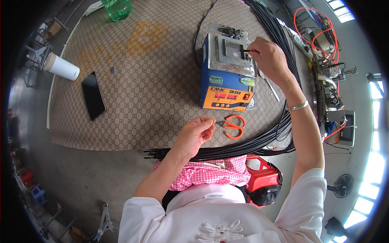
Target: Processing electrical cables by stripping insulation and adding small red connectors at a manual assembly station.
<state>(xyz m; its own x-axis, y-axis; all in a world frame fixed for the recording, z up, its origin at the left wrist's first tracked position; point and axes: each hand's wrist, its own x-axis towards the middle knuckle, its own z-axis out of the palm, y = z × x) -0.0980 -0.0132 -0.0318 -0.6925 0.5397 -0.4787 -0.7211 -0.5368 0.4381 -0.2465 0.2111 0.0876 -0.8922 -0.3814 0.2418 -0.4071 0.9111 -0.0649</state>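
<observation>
A blue solder pot [206, 81] with an orange front panel stands on the patterned table cover. Its metal top holds a square basin [233, 49] with a dull grey surface. My right hand [269, 56] is closed around a thin dark stick-like piece [249, 50], whose far end reaches over the basin. Whether this is a tool or a cable end, I cannot tell. My left hand [196, 135] is pinched closed in front of the pot, and anything between its fingertips is too small to make out. Orange-handled scissors [234, 126] lie beside those fingertips, blades toward them.
Black cables [255, 141] run in a thick bundle along the table's near and right edges. Dark scraps [231, 31] sit on the pot's back edge. A phone [93, 96], white tumbler [61, 67] and green bottle [117, 9] are to the left. A red stool [255, 184] stands below.
</observation>
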